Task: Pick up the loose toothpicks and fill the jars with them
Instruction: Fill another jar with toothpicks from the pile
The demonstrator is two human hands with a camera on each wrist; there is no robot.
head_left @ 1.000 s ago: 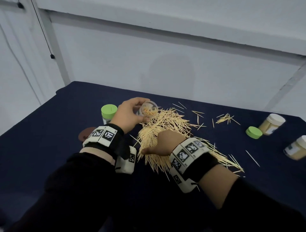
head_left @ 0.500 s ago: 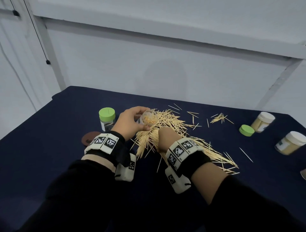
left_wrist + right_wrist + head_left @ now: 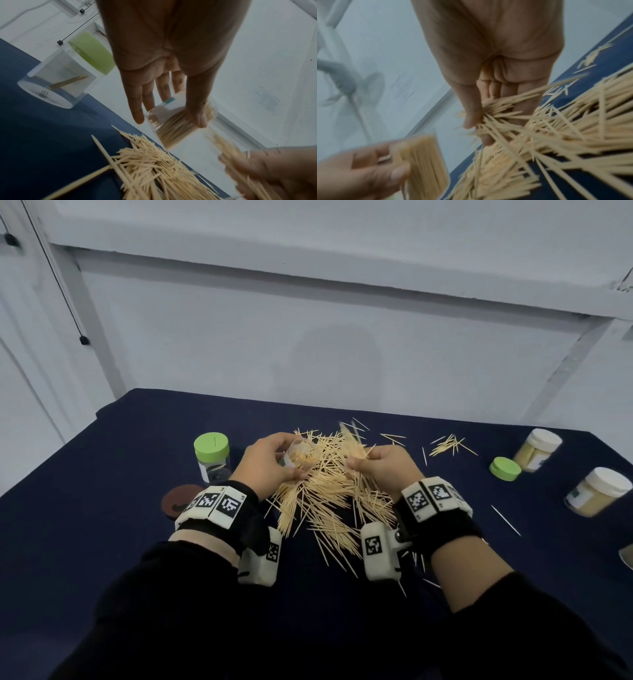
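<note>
A big heap of loose toothpicks [image 3: 329, 494] lies mid-table on the dark blue cloth. My left hand [image 3: 270, 463] grips a clear open jar [image 3: 301, 455], tilted toward the right and partly filled with toothpicks; the jar [image 3: 173, 121] shows between thumb and fingers in the left wrist view. My right hand [image 3: 380, 467] pinches a bunch of toothpicks [image 3: 354, 441] lifted above the heap, just right of the jar's mouth. In the right wrist view the bunch [image 3: 501, 112] fans out from the curled fingers [image 3: 488, 94].
A green-lidded clear jar [image 3: 211, 451] holding few toothpicks stands left of my left hand, a brown disc [image 3: 178, 499] in front of it. A loose green lid [image 3: 505, 469] and two white-lidded full jars [image 3: 536, 450] [image 3: 597, 491] sit right. Stray toothpicks [image 3: 452, 445] lie beyond.
My right hand has risen from the heap's near side, turned, and now holds a bunch of toothpicks up beside the jar. The left hand kept its hold on the jar.
</note>
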